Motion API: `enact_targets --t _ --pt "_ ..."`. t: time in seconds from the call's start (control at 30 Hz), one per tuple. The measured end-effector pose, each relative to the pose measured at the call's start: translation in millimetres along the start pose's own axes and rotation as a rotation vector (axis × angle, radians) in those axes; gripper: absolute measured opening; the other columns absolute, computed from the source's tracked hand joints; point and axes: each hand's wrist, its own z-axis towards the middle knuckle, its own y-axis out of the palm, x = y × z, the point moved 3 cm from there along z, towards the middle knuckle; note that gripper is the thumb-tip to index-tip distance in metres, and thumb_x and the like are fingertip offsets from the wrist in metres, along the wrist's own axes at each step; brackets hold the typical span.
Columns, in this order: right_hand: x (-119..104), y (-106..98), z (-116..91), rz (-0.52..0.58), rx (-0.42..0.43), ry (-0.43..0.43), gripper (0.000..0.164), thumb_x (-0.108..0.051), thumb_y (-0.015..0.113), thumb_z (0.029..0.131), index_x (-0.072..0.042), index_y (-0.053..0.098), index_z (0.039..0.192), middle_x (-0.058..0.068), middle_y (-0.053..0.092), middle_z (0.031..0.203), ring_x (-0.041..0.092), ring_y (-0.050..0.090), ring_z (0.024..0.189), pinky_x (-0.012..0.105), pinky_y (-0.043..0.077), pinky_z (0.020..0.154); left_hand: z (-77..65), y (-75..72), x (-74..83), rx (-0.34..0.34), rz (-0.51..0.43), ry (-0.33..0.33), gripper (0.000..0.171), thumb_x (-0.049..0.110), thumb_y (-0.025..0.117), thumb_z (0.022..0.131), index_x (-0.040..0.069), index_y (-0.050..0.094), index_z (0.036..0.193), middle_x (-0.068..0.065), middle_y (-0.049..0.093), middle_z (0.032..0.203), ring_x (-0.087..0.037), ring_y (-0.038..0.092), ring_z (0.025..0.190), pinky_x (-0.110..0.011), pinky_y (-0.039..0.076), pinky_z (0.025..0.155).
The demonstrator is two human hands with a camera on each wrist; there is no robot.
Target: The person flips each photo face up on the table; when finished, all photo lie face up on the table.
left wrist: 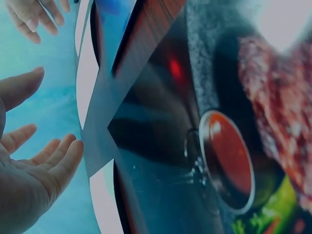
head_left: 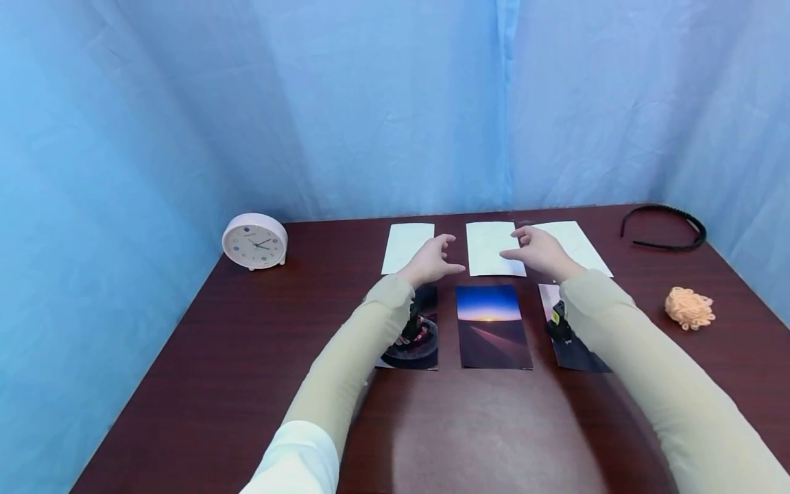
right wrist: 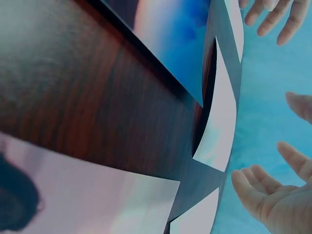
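Blank white rectangular paper sheets [head_left: 487,248], three in number, lie as the back row on the dark red-brown wooden table [head_left: 247,384]. As far as one can judge, the arranging is well advanced: three printed rectangular pictures [head_left: 494,336] form a front row, each near one white sheet. Whether any step is left, one cannot tell. The left hand [head_left: 430,263] hovers near the left and middle sheets, the right hand [head_left: 542,252] near the middle and right ones. On both, the thumb stands well apart from the loosely spread fingers, which have hold of nothing.

The white sheets look thin, smooth and slightly curved in the wrist views. Of the printed pictures, the left one is dark and shows meat [left wrist: 282,102] and a small metal pot of red sauce [left wrist: 226,156]; the middle one is a blue-and-orange sunset; the right one, pale pink and dark, is partly covered by the beige right sleeve [head_left: 648,357].
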Motion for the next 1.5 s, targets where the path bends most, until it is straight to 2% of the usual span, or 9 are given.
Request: enact_targets --t 0.33,0.57,0.77,1.0,1.13,1.4,1.5 --pt "5 4 13 -0.016 -0.035 0.009 0.068 -0.030 0.061 0.091 0.009 0.033 0.139 0.037 0.032 0.140 0.048 0.034 0.128 0.057 0.030 0.107 10.9 9.2 2.4 -0.032 0.047 0.011 0.069 0.015 0.070 0.086 0.006 0.034 0.145 -0.016 0.042 0.144 -0.028 0.046 0.129 -0.036 0.041 0.105" --pt "13 12 20 -0.053 -0.051 0.022 0.068 -0.029 0.062 0.089 0.008 0.034 0.139 0.034 0.031 0.143 0.048 0.033 0.130 0.058 0.029 0.108 16.1 14.3 -2.1 -0.030 0.136 -0.016 0.070 0.019 0.070 0.086 0.007 0.035 0.145 -0.013 0.041 0.146 -0.025 0.044 0.131 -0.034 0.039 0.106" --pt "13 14 21 -0.060 -0.069 0.033 0.067 -0.028 0.061 0.089 0.007 0.033 0.140 0.034 0.029 0.144 0.048 0.032 0.130 0.058 0.029 0.107 22.1 16.2 -6.9 -0.041 0.166 -0.031 0.070 0.020 0.071 0.086 0.008 0.036 0.145 -0.012 0.041 0.146 -0.024 0.042 0.133 -0.034 0.037 0.108" --pt "13 16 23 -0.056 -0.103 0.036 0.065 -0.026 0.061 0.090 0.007 0.034 0.139 0.035 0.031 0.142 0.048 0.033 0.130 0.058 0.030 0.107 26.4 22.2 -6.9 -0.082 0.259 -0.037 0.069 0.023 0.070 0.087 0.011 0.037 0.146 -0.007 0.038 0.150 -0.020 0.035 0.138 -0.033 0.031 0.113" --pt "12 18 25 -0.063 -0.115 0.028 0.063 -0.025 0.061 0.090 0.006 0.036 0.139 0.033 0.033 0.142 0.047 0.034 0.129 0.058 0.030 0.107 26.7 24.6 -4.8 -0.089 0.301 -0.047 0.069 0.024 0.070 0.086 0.011 0.037 0.146 -0.006 0.039 0.149 -0.020 0.035 0.138 -0.033 0.030 0.113" --pt "9 26 26 -0.023 -0.138 0.006 0.059 -0.023 0.060 0.091 0.006 0.038 0.139 0.033 0.035 0.142 0.046 0.035 0.129 0.056 0.031 0.108 24.8 25.1 -5.2 -0.075 0.296 -0.102 0.069 0.024 0.071 0.086 0.012 0.038 0.145 -0.006 0.041 0.148 -0.020 0.037 0.137 -0.034 0.028 0.114" --pt "7 28 26 -0.007 -0.140 0.011 0.059 -0.023 0.060 0.092 0.005 0.038 0.139 0.033 0.035 0.142 0.046 0.036 0.129 0.057 0.031 0.107 24.1 25.1 -5.7 -0.068 0.291 -0.101 0.069 0.023 0.071 0.086 0.012 0.038 0.145 -0.006 0.041 0.148 -0.020 0.037 0.137 -0.035 0.028 0.114"
